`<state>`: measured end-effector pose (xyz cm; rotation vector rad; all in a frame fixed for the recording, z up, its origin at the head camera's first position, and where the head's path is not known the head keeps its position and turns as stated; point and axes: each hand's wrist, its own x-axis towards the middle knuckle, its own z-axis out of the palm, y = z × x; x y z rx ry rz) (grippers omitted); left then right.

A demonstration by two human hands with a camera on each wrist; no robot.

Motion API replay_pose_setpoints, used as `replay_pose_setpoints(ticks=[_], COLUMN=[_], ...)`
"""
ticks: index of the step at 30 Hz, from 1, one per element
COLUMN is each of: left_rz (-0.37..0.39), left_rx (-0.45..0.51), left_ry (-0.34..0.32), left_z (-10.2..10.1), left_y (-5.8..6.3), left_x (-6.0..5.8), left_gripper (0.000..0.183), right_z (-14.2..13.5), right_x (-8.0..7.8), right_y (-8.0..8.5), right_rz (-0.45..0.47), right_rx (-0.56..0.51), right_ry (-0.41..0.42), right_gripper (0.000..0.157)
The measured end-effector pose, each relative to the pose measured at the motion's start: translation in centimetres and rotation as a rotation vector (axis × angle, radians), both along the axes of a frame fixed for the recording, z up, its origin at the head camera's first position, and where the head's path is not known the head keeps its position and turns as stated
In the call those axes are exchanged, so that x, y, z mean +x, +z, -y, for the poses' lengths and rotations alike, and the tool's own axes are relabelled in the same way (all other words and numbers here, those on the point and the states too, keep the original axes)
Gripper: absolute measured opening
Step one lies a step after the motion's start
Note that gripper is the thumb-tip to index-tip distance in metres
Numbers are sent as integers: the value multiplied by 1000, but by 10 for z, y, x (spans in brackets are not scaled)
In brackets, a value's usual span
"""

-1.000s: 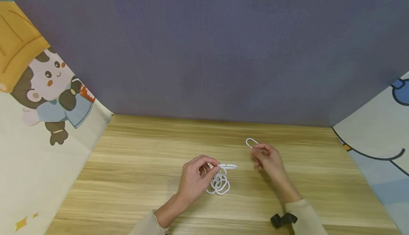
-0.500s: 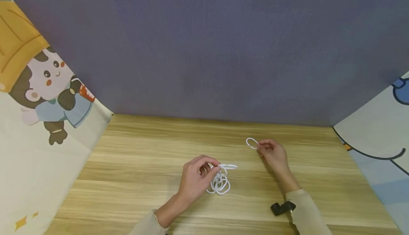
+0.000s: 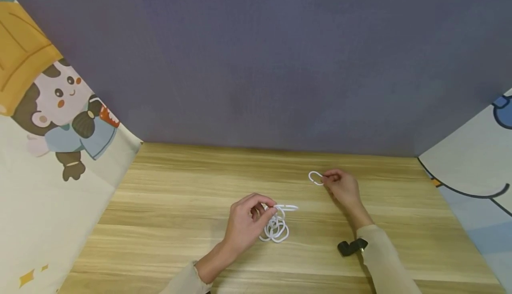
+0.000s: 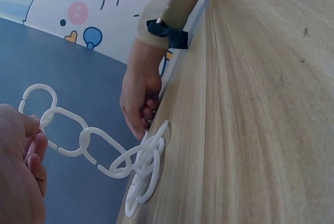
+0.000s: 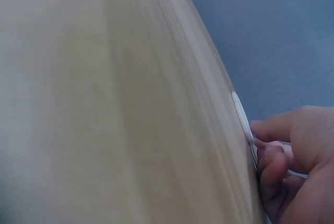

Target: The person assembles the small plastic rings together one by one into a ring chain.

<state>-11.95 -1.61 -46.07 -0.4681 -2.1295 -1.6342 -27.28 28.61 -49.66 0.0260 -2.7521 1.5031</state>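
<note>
In the head view my left hand (image 3: 246, 220) pinches the end link of a white plastic chain (image 4: 143, 169) between thumb and fingertips. Several joined links hang from it, and the lower ones lie heaped on the table, as the left wrist view shows. Each link is an oval ring with a small gap in its side. Farther back and to the right, my right hand (image 3: 343, 189) pinches one end of a single white link (image 5: 241, 117). That link is apart from the chain and lies flat at the table surface.
A wood-grain table (image 3: 172, 187) spreads under both hands. Behind it rises a grey-blue panel (image 3: 256, 63), with cartoon-printed panels at left (image 3: 36, 196) and right (image 3: 460, 169). A black strap (image 3: 352, 247) is on the right sleeve.
My right hand has shifted right and slightly back, its grip moving to the single link's right end, while the link stays nearly in place. The left hand and chain have barely moved.
</note>
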Motion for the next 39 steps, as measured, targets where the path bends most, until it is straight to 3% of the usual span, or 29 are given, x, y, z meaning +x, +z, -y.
replay_pose_setpoints(ticks=[5,19,25,32,39], left_rz=[10,22,36,43,53], left_rx=[3,12,8,5,0], left_ry=[5,12,20,17,18], left_z=[-1,-1,1,1,1], left_y=[1,0,0,2,2], left_x=[0,0,0,0,-1], left_gripper=[15,15,15,15,15], right_z=[1,4,6,6,8], right_x=[-8,-6,-2,7,22], right_y=[3,4,8,14,24], right_rz=[-49,-23,3,112,149], right_rx=[138,214,157,-68,-165], right_ry=[42,58,65,57,34], right_gripper=[21,16,18,21,29])
